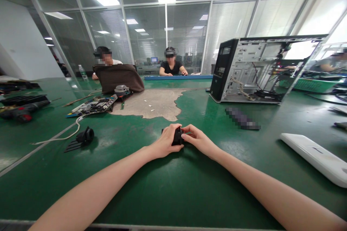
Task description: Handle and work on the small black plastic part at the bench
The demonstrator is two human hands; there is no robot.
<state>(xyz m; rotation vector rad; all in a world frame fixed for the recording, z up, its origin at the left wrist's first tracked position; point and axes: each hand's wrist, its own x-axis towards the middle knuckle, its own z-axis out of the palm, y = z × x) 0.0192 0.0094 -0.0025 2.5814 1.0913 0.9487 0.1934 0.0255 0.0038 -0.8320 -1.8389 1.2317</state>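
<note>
A small black object (pixel 177 136) is at the middle of the green table (pixel 173 191). My left hand (pixel 165 142) is wrapped round it from the left, fingers over its top and thumb at its lower side. From the right, my right hand (pixel 196 139) reaches its face with thumb and fingertips bent together; whether they pinch a small part there is too small to tell. To the left lies a black round part with prongs (pixel 86 136), and behind it a circuit board (pixel 94 106) with a white cable.
An open computer case (pixel 260 70) stands at the back right. A white flat device (pixel 314 157) and a dark long object (pixel 242 118) lie on the right. At the left is a power drill (pixel 25 111). Two people sit across the table; another is at far right by a green basket (pixel 316 85).
</note>
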